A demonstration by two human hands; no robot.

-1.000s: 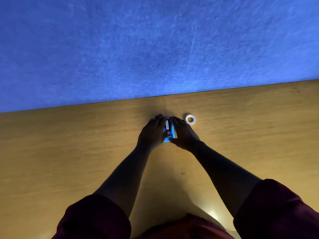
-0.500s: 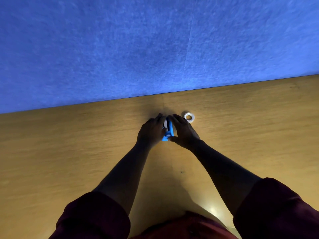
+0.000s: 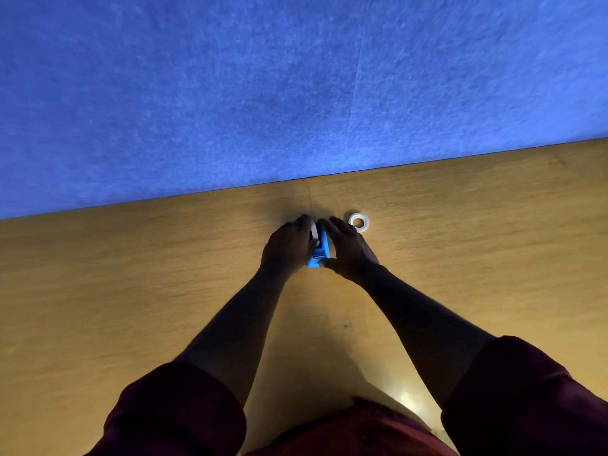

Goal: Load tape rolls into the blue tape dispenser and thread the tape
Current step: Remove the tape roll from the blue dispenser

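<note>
left hand [image 3: 287,248] + right hand [image 3: 349,250] grasping dispenser [image 3: 320,250] | spare roll [image 3: 359,222] just beside

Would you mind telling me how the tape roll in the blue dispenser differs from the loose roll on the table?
The roll in the dispenser stands on edge; the loose roll lies flat, its hole facing up. The first sits between the left hand and right hand inside the blue dispenser; the second rests untouched on the table, just right of the right hand. Both look white.

The dispenser [image 3: 320,250] sits between both hands, a tape roll [image 3: 359,222] just right.
</note>
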